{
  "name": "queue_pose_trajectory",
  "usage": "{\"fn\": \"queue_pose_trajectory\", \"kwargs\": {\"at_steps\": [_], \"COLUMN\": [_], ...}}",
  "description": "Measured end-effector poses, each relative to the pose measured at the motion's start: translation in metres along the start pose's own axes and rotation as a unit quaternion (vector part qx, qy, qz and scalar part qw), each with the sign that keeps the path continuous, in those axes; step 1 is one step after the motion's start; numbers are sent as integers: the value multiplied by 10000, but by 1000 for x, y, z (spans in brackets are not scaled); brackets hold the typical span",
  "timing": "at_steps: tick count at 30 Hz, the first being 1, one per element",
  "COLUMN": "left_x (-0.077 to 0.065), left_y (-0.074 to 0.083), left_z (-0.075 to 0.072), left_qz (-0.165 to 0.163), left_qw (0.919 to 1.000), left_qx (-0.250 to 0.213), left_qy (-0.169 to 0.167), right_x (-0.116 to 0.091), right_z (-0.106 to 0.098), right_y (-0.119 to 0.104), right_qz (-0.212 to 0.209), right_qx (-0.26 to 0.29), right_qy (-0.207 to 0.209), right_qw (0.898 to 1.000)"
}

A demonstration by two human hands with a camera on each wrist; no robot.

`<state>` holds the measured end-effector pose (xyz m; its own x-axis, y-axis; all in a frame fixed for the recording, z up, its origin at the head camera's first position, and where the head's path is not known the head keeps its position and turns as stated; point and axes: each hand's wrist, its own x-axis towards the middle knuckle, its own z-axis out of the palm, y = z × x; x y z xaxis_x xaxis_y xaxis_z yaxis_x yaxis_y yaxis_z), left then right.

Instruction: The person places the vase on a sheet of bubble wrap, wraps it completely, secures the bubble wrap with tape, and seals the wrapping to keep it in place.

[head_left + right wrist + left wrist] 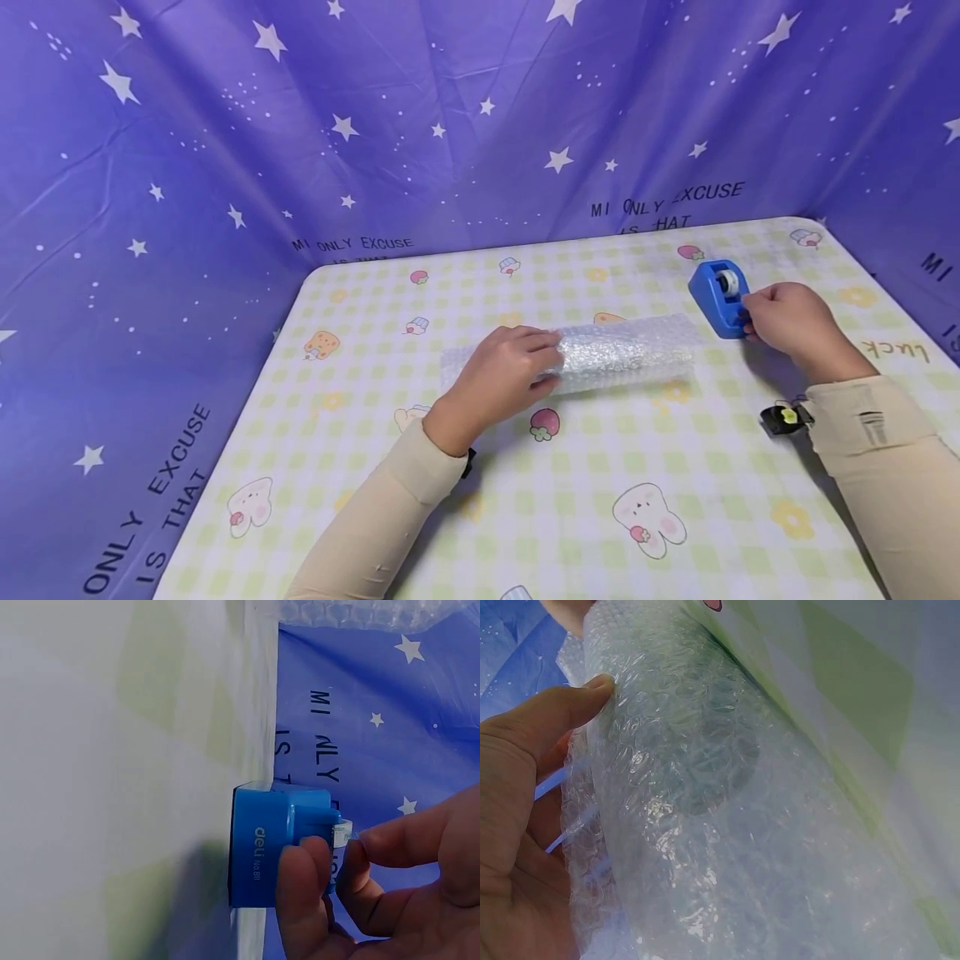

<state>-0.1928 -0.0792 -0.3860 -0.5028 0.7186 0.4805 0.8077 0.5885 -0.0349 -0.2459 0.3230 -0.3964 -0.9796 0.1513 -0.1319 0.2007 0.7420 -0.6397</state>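
A rolled bundle of bubble wrap point(615, 354) lies across the table, its loose flap toward the far side. My left hand point(513, 371) grips the left part of the bundle, fingers over the top; the left wrist view shows the thumb point(592, 697) on the bubble wrap point(697, 847). Something dark and rounded shows faintly through the layers. To the right stands a blue tape dispenser point(712, 296) with a small roll in it. My right hand point(791, 321) is at its near end. In the right wrist view, thumb and forefinger pinch clear tape point(355, 835) at the cutter, other fingers against the dispenser point(259, 855).
The table point(525, 517) has a checked cloth printed with cartoon animals, fruit and flowers. A purple star-printed curtain point(450, 125) hangs behind it and at both sides. A black wrist camera point(783, 418) is strapped by the right sleeve.
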Motion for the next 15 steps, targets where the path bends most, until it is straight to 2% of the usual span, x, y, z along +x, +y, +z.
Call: {"fn": "queue_pose_trajectory", "kwargs": {"at_steps": [10,15], "left_x": [0,1], "left_y": [1,1], "left_z": [-1,-1], "left_qz": [-40,-34], "left_qw": [10000,10000], "left_qx": [8,30], "left_qy": [-8,-22], "right_x": [-5,-7], "right_z": [-4,-3], "right_y": [5,11], "right_qz": [104,132], "right_qx": [636,507], "right_qy": [-520,-608], "right_qw": [9966,9968]}}
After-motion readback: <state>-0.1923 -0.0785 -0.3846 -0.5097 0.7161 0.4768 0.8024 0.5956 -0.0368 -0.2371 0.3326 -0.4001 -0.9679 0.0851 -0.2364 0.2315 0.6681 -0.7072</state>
